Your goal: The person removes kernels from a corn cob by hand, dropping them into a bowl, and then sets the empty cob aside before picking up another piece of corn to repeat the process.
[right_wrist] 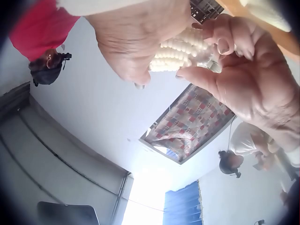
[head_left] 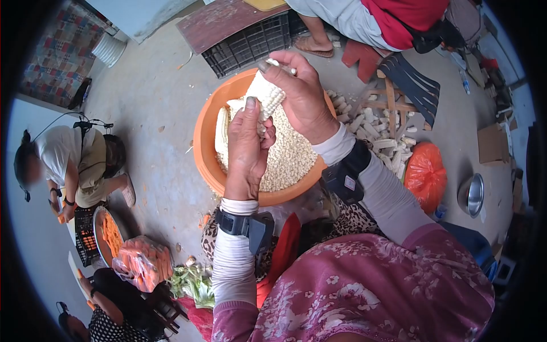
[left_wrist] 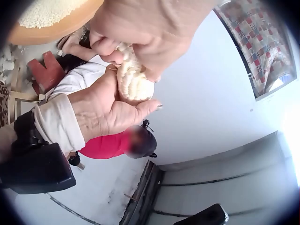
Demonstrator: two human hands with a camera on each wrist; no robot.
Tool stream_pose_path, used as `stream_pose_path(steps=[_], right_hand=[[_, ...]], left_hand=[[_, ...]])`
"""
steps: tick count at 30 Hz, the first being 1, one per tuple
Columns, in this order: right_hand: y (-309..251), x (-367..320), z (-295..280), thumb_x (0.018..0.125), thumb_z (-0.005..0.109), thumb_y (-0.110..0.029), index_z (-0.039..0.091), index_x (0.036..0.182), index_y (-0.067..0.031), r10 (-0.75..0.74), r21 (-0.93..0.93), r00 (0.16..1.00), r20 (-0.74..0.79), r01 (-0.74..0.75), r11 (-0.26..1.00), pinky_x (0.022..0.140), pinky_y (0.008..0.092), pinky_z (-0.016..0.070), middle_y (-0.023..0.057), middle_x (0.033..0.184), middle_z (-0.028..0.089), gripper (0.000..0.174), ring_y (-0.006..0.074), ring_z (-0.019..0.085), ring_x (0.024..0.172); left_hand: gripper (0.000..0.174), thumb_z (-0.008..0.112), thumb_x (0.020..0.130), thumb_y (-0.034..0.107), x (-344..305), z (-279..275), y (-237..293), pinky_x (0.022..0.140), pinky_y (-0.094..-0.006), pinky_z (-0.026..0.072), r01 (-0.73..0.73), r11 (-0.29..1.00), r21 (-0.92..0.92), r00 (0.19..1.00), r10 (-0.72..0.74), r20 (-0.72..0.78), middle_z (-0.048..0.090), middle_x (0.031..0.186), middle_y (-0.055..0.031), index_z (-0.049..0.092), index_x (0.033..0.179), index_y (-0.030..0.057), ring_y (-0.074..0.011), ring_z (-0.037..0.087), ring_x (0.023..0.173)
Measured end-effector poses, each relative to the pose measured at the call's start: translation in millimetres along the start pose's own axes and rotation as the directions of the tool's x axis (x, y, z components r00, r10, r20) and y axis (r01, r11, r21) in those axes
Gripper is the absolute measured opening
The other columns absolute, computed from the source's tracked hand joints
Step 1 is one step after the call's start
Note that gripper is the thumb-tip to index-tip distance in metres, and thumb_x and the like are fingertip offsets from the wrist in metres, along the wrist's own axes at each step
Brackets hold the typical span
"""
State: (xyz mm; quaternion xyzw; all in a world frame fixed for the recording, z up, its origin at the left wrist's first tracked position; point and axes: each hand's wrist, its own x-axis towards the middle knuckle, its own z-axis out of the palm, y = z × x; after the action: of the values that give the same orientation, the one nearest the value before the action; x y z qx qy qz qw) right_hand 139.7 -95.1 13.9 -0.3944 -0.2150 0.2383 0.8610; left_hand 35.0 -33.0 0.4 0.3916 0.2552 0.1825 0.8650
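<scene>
A white corn cob is held up over an orange basin full of loose kernels. My right hand grips the cob from the right, thumb along its upper side. From below, my left hand holds the cob's lower end, its thumb pressed against the kernels and its fingers curled. Rows of kernels on the cob show between both hands in the right wrist view; part of its surface looks stripped. Another whole cob lies on the kernels at the basin's left side.
Bare cobs lie heaped right of the basin, beside a wooden stool frame and an orange plastic bag. Ahead stands a black crate. People sit around; carrots fill a bowl and a bag at left.
</scene>
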Motion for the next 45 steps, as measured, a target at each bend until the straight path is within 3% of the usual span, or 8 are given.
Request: stream_pose_path(steps=[11, 15, 20, 24, 26, 33, 38, 45], right_hand=[[11.0, 11.3, -19.5, 0.081, 0.065, -0.007, 0.050, 0.101, 0.0010, 0.202, 0.420, 0.979, -0.015, -0.177, 0.890, 0.074, 0.0283, 0.0494, 0.0068, 0.094, 0.058, 0.026, 0.0135, 0.058, 0.083], [6.8, 7.8, -10.1, 0.081, 0.066, -0.009, 0.049, 0.104, 0.0014, 0.122, 0.300, 0.990, -0.073, -0.095, 0.949, 0.074, 0.0274, 0.0490, 0.0074, 0.094, 0.057, 0.031, 0.0128, 0.057, 0.083], [1.1, -4.7, 4.6, 0.079, 0.069, -0.013, 0.045, 0.110, 0.0027, 0.029, 0.019, 0.998, -0.059, -0.028, 0.999, 0.074, 0.0254, 0.0478, 0.0093, 0.094, 0.055, 0.042, 0.0123, 0.055, 0.083], [6.1, -2.4, 0.6, 0.080, 0.069, -0.013, 0.045, 0.110, 0.0029, 0.039, 0.059, 0.998, -0.052, -0.036, 0.998, 0.074, 0.0256, 0.0477, 0.0089, 0.094, 0.055, 0.041, 0.0129, 0.056, 0.083], [4.3, 1.0, -3.1, 0.080, 0.069, -0.012, 0.046, 0.109, 0.0026, 0.148, 0.263, 0.987, -0.064, -0.127, 0.956, 0.073, 0.0257, 0.0477, 0.0084, 0.094, 0.055, 0.040, 0.0131, 0.056, 0.082], [1.8, 5.4, -6.4, 0.080, 0.069, -0.010, 0.048, 0.106, 0.0023, 0.136, 0.214, 0.991, -0.017, -0.129, 0.968, 0.074, 0.0263, 0.0480, 0.0067, 0.093, 0.056, 0.035, 0.0119, 0.056, 0.083], [4.9, 1.8, -4.4, 0.080, 0.069, -0.010, 0.050, 0.102, 0.0020, 0.076, 0.057, 0.997, 0.011, -0.076, 0.995, 0.073, 0.0239, 0.0479, 0.0061, 0.090, 0.058, 0.031, 0.0101, 0.057, 0.080], [-0.9, 0.3, -3.7, 0.081, 0.068, -0.009, 0.051, 0.100, 0.0015, 0.115, 0.118, 0.993, -0.007, -0.114, 0.986, 0.073, 0.0232, 0.0472, 0.0047, 0.088, 0.058, 0.028, 0.0093, 0.056, 0.081]], left_hand=[[0.023, 0.058, 0.091, 0.030, 2.0, -5.1, -2.5, 0.043, -0.0155, 0.0379, -0.084, 0.996, -0.040, 0.995, 0.085, 0.047, 0.054, 0.068, -0.0008, 0.053, 0.091, 0.0079, -0.0063, 0.048, 0.052], [0.026, 0.060, 0.089, 0.032, -3.1, 4.8, 1.5, 0.044, -0.0164, 0.0390, -0.023, 0.980, -0.199, 1.000, 0.025, 0.007, 0.054, 0.069, -0.0013, 0.053, 0.095, 0.0074, -0.0071, 0.049, 0.053], [0.028, 0.062, 0.088, 0.033, -0.5, 3.0, 0.3, 0.043, -0.0152, 0.0368, 0.019, 0.997, -0.069, 1.000, -0.019, -0.009, 0.053, 0.068, -0.0006, 0.053, 0.095, 0.0073, -0.0066, 0.049, 0.053], [0.033, 0.057, 0.090, 0.037, 3.6, -6.0, -3.3, 0.045, -0.0165, 0.0371, -0.044, 0.997, 0.056, 0.999, 0.043, 0.010, 0.052, 0.069, -0.0016, 0.051, 0.099, 0.0063, -0.0089, 0.048, 0.054], [0.031, 0.060, 0.089, 0.035, 6.2, -10.1, -6.5, 0.044, -0.0157, 0.0368, -0.048, 0.998, 0.030, 0.998, 0.047, 0.033, 0.053, 0.071, -0.0010, 0.052, 0.099, 0.0070, -0.0078, 0.049, 0.055], [0.040, 0.056, 0.089, 0.043, 0.4, -1.3, 2.0, 0.047, -0.0150, 0.0409, 0.000, 0.987, -0.164, 1.000, -0.004, -0.022, 0.057, 0.083, -0.0024, 0.053, 0.104, 0.0065, -0.0080, 0.053, 0.065], [0.044, 0.053, 0.090, 0.047, 3.5, -5.7, 1.6, 0.047, -0.0146, 0.0408, 0.030, 0.997, -0.075, 0.997, -0.035, -0.065, 0.057, 0.083, -0.0024, 0.054, 0.103, 0.0058, -0.0080, 0.053, 0.063], [0.037, 0.056, 0.090, 0.039, 4.1, -3.1, -0.4, 0.045, -0.0128, 0.0406, -0.025, 0.999, -0.034, 0.998, 0.023, -0.057, 0.057, 0.081, -0.0022, 0.054, 0.102, 0.0042, -0.0065, 0.052, 0.061]])
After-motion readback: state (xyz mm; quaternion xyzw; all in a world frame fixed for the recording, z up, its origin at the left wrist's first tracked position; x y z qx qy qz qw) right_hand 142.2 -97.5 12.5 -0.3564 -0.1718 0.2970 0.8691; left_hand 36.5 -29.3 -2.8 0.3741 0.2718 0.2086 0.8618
